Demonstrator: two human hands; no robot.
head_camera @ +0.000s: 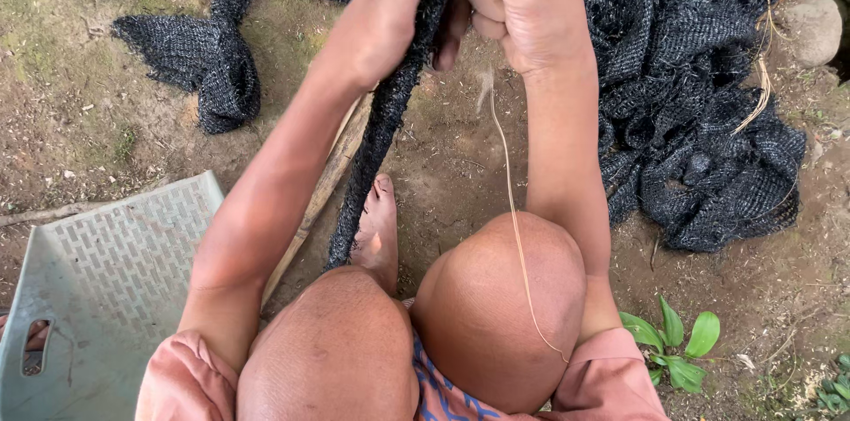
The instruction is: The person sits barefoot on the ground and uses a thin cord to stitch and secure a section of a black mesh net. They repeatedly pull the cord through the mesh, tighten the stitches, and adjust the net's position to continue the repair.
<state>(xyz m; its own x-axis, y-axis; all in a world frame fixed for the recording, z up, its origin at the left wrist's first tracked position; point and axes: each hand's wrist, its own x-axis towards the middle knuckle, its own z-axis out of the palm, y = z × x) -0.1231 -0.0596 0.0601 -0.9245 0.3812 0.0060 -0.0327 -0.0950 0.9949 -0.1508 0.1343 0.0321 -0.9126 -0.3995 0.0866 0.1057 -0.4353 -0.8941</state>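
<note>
Both hands close on a twisted strip of black netting held above bare ground: the left hand pinches it, the right hand clenches it. A pale thread trails over the knee; a grey plastic crate lies lower left.

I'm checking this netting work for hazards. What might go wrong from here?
The thin fibre trailing from the right hand over the knee could snag or snap. The netting strip gripped by both hands, left hand included, runs down beside the bare foot and might tangle it.
</note>
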